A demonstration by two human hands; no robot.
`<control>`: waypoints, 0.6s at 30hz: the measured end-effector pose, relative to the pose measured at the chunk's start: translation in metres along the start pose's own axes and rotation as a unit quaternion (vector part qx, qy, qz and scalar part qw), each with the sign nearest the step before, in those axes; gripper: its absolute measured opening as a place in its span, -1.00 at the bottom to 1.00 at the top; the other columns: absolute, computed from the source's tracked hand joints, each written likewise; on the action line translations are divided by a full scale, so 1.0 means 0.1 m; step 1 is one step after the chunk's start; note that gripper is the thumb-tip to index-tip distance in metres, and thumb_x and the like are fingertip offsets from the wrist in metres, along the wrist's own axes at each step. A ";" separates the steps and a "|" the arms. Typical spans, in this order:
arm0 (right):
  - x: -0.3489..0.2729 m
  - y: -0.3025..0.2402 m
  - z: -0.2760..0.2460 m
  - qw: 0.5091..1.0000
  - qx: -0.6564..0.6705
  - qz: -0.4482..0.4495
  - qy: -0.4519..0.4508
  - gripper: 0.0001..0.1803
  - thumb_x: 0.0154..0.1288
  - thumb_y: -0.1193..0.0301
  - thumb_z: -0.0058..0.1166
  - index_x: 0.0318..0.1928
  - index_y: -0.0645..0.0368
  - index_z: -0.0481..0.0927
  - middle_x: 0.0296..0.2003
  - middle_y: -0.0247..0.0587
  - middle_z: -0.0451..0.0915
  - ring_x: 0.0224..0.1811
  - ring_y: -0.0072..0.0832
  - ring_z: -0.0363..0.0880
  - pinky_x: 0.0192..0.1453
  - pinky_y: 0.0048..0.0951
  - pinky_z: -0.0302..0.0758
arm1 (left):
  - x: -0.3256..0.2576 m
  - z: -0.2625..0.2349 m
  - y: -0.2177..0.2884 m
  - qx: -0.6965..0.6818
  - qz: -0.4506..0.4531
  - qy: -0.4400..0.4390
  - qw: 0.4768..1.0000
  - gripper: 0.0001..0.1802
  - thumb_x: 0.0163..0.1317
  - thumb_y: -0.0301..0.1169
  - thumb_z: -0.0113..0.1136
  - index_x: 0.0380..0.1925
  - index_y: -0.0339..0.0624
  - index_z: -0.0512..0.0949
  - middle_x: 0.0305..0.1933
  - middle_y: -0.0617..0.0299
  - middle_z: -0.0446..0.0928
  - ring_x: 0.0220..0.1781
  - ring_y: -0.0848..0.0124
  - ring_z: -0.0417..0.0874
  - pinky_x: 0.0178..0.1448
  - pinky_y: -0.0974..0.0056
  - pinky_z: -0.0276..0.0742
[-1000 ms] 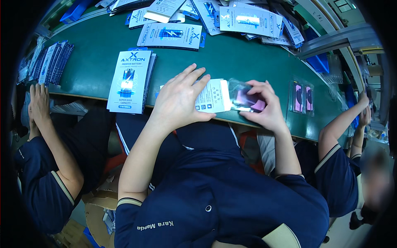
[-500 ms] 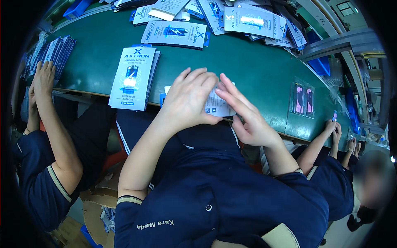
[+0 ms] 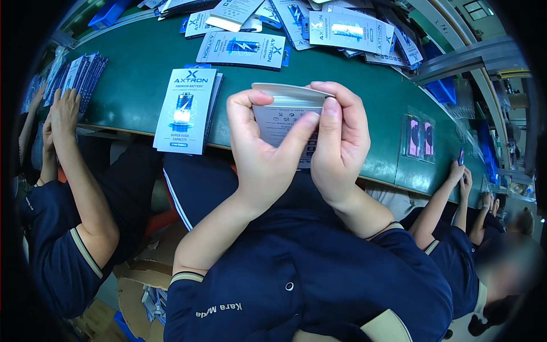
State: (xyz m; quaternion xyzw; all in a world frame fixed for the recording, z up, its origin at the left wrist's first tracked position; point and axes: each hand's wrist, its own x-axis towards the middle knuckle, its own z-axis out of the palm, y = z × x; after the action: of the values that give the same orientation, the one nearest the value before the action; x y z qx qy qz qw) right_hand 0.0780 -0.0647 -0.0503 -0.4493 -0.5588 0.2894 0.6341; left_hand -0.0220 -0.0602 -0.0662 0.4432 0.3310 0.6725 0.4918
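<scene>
Over the near edge of the green table I hold a flat white battery box [image 3: 272,121], its small-print side toward me. A pale flap stands along its far end, with a narrow gap beneath it. My left hand [image 3: 259,151] grips the box's left side, its thumb across the printed face. At the right end, my right hand [image 3: 342,139] pinches the box between thumb and fingers near the flap. Just left of my hands lies a short stack of similar white-and-blue battery boxes [image 3: 187,113]. Another single box [image 3: 242,48] rests farther back.
A loose pile of battery boxes [image 3: 352,31] covers the far side of the green table [image 3: 364,80]. Clear plastic packs with pink-and-black pieces [image 3: 419,138] lie right. Co-workers sit on both sides; the left one's hands touch a row of boxes [image 3: 85,77]. A cardboard carton [image 3: 134,296] stands below.
My hands have turned the box, so its printed face and raised flap now show. Both thumbs have come onto its face, and my right fingers have closed at its right end.
</scene>
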 end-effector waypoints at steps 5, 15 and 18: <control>-0.02 0.21 0.05 0.992 0.063 -0.094 -0.057 -0.85 0.44 0.59 -0.01 -0.03 0.30 0.50 -0.03 -0.04 0.54 0.02 -0.49 0.56 0.08 -0.49 0.49 | 0.09 -0.15 0.10 -0.166 -0.108 0.035 0.980 -0.78 0.46 -0.49 0.04 -0.16 -0.12 0.17 0.03 -0.02 0.49 -0.05 0.49 0.50 0.05 0.36 0.50; 0.01 0.07 0.09 0.972 0.217 0.087 -0.011 -0.87 0.43 0.61 0.01 -0.10 0.28 0.35 -0.18 -0.06 0.60 -0.11 -0.52 0.60 0.04 -0.52 0.55 | 0.06 -0.17 0.10 -0.110 -0.071 0.017 0.991 -0.84 0.43 -0.54 0.08 -0.12 -0.23 0.30 -0.10 -0.01 0.56 -0.09 0.50 0.57 0.05 0.40 0.50; 0.02 0.07 0.09 0.955 0.275 0.111 -0.011 -0.85 0.40 0.65 0.03 -0.15 0.25 0.34 -0.17 -0.04 0.60 -0.10 -0.51 0.61 0.03 -0.51 0.56 | 0.07 -0.14 0.05 -0.110 -0.042 0.039 0.992 -0.83 0.38 -0.56 0.15 -0.19 -0.22 0.33 -0.13 0.02 0.55 -0.10 0.50 0.57 0.01 0.41 0.50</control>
State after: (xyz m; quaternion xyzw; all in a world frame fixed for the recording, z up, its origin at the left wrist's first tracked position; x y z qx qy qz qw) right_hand 0.0707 -0.0582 -0.0560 -0.3138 -0.4115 0.5056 0.6903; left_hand -0.0379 -0.0555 -0.0657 0.3453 0.2927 0.7003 0.5520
